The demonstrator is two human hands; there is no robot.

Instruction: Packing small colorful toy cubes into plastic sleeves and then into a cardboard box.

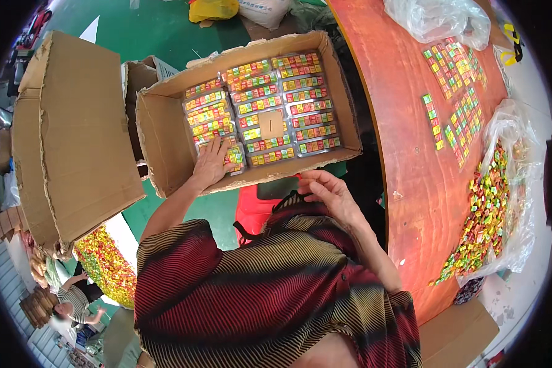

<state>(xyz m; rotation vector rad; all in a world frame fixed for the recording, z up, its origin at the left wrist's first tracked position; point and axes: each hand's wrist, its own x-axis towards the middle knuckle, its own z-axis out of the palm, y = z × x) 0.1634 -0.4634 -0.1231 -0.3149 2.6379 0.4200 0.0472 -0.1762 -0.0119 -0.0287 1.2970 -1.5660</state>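
Observation:
My left hand (211, 164) reaches into an open cardboard box (248, 50) and rests on the clear plastic packs (234, 157) at its near left. Its fingers are spread over the packs, not visibly gripping one. Rows of these packs, filled with small red, yellow and green pieces, fill most of the box. A small square of brown card (271, 124) lies on the middle column. Just outside the near right side of the box is my right hand (328, 191), fingers pinched together. A bit of red shows at its fingertips, too small to name.
To the right stands a reddish wooden table (405, 184) with rows of coloured pieces (466, 126) and a plastic bag spilling loose pieces (487, 208). Another cardboard box (83, 141) is on the left. A red stool (251, 211) sits below; a person (73, 303) is farther off.

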